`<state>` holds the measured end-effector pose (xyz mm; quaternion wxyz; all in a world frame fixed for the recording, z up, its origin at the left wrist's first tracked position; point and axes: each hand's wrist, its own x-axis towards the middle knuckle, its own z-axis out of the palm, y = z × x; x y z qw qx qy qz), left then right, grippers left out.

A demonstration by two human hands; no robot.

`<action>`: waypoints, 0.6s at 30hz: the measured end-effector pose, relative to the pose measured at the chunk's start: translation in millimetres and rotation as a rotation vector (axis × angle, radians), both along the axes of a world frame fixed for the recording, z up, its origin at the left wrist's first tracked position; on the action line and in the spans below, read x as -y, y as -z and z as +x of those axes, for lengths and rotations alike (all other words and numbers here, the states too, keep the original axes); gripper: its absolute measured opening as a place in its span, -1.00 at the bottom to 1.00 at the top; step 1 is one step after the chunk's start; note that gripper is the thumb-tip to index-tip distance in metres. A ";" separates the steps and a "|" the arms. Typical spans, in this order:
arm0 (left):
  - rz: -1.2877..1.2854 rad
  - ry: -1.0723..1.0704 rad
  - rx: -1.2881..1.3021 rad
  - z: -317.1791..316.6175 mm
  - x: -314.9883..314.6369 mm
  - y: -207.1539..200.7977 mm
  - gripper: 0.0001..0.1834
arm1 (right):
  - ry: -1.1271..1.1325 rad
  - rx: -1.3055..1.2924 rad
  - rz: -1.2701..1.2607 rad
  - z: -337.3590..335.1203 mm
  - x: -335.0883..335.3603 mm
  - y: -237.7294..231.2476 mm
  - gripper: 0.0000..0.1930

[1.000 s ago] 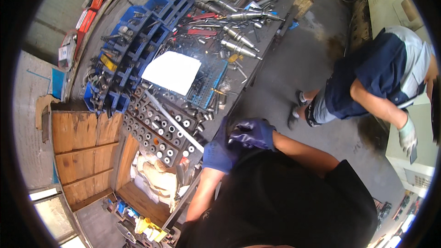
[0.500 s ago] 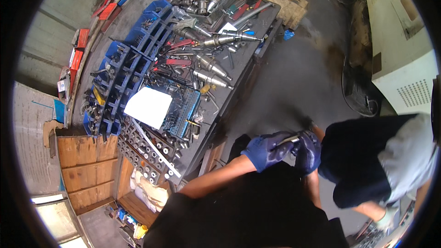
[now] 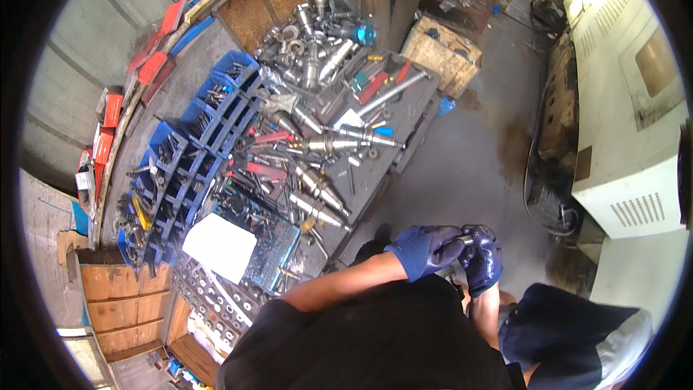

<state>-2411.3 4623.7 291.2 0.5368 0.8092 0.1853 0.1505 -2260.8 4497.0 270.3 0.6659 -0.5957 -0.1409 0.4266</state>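
Both of my hands wear dark blue-purple gloves and meet in front of my body, beyond the right side of the bench. My left hand (image 3: 430, 251) is closed on a small silvery metal piece (image 3: 466, 240), perhaps a short cylinder. Against its other side, the fingers of my right hand (image 3: 484, 263) are curled round it too. Most of the piece is hidden by the gloves, so its exact kind cannot be made out. To the left lie silvery tapered tool holders (image 3: 319, 186) on the crowded workbench (image 3: 393, 119).
Blue parts bins (image 3: 206, 119), a white sheet (image 3: 220, 247) and a blue perforated rack (image 3: 278, 256) crowd the bench. Another person in dark clothing (image 3: 552, 325) is close on my right. A pale machine cabinet (image 3: 628, 173) lines the right; a wooden crate (image 3: 444, 58) sits past the bench.
My view has shifted, so the bench appears lower. My gloved hands have come up a little and closer together around the metal piece. The other person appears lower at the right.
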 end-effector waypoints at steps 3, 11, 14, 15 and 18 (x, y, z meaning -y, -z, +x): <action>0.188 -0.040 -0.108 5.6 -35.0 -5.1 -0.60 | -0.046 -0.002 -0.132 17.9 -50.9 -28.5 -0.76; -0.250 -0.130 -0.083 16.3 -87.2 17.0 -0.59 | -0.718 0.277 0.071 51.0 -163.5 -64.5 -0.88; -0.408 -0.134 0.084 37.2 -110.5 12.8 -0.62 | -0.954 0.196 0.203 88.0 -213.2 -55.6 -0.86; -0.420 -0.178 0.102 47.8 -115.3 14.1 -0.62 | -1.009 0.143 0.191 99.5 -227.1 -55.7 -0.87; -0.407 -0.323 0.151 92.8 -135.9 6.5 -0.66 | -0.921 0.121 0.135 141.3 -257.3 -40.1 -0.87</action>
